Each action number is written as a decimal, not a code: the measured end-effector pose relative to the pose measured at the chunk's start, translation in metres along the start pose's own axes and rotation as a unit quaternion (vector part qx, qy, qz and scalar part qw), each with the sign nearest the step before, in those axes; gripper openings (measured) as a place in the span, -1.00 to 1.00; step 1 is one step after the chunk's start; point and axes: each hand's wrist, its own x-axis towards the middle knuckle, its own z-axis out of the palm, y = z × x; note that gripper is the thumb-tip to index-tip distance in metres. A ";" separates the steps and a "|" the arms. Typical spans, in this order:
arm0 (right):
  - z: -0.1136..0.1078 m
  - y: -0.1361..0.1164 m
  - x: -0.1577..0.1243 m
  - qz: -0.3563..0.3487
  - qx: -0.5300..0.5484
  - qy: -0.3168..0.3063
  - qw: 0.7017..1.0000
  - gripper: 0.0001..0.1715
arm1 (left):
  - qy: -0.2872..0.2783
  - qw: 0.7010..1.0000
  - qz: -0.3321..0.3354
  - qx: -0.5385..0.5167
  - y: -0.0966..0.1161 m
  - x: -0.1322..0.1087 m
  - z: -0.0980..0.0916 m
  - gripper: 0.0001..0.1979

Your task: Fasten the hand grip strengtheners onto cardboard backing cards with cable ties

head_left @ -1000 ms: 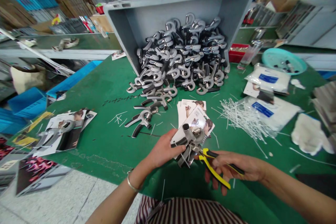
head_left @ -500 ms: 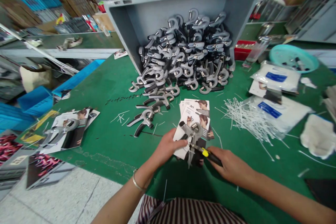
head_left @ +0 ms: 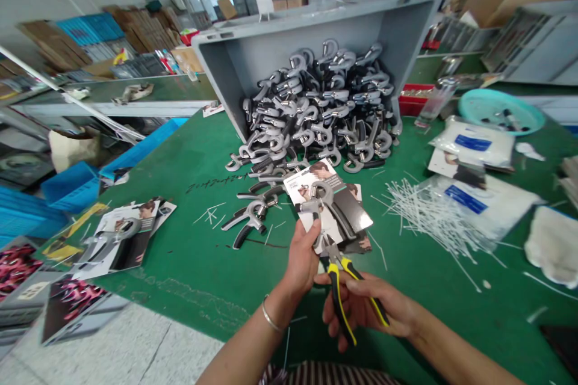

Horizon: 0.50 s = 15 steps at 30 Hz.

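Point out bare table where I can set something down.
Widest: table between the left pack and left hand, below the loose grips. Smaller: left of the crate, above the writing. Crowded: the crate's mouth, with heaped grips, and the right side, with ties and bags.

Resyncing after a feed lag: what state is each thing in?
Held card: printed side showing, hand exerciser on its face
Pliers: handles spread; jaw opening unclear
Left grip: closed on card and exerciser
Right grip: around the pliers' handles
Gray crate: on its side, opening toward camera
Exerciser pile: loose, spilling onto green table
White ties: loose, heaped
Teal dish: upright, dark pieces inside
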 end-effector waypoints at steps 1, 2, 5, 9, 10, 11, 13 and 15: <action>-0.001 0.001 0.002 -0.006 0.009 -0.004 1.000 -0.40 | -0.004 1.000 -0.002 -0.003 -0.001 -0.001 0.001 -0.59; -0.001 0.001 0.003 -0.010 0.015 -0.005 1.000 -0.40 | -0.008 1.000 -0.003 -0.003 -0.001 -0.003 0.001 -0.58; -0.004 0.000 0.004 -0.016 0.024 -0.002 1.000 -0.43 | -0.018 1.000 -0.005 0.004 0.001 -0.005 -0.001 -0.58; -0.008 -0.001 0.004 -0.029 0.038 0.011 0.999 -0.50 | -0.021 1.000 -0.006 0.015 0.002 -0.006 -0.002 -0.60; -0.009 -0.001 0.003 -0.031 0.041 0.015 0.999 -0.52 | -0.019 1.000 -0.004 0.018 0.002 -0.005 -0.002 -0.60; -0.009 -0.001 0.003 -0.032 0.043 0.017 0.998 -0.53 | -0.017 1.000 -0.002 0.020 0.002 -0.005 -0.001 -0.59; -0.008 0.000 0.002 -0.024 0.042 0.012 0.999 -0.52 | -0.011 1.000 0.007 0.020 0.002 -0.004 -0.001 -0.58; -0.006 0.001 0.001 -0.012 0.040 -0.002 0.999 -0.49 | -0.007 1.000 0.015 0.020 0.003 -0.004 -0.001 -0.57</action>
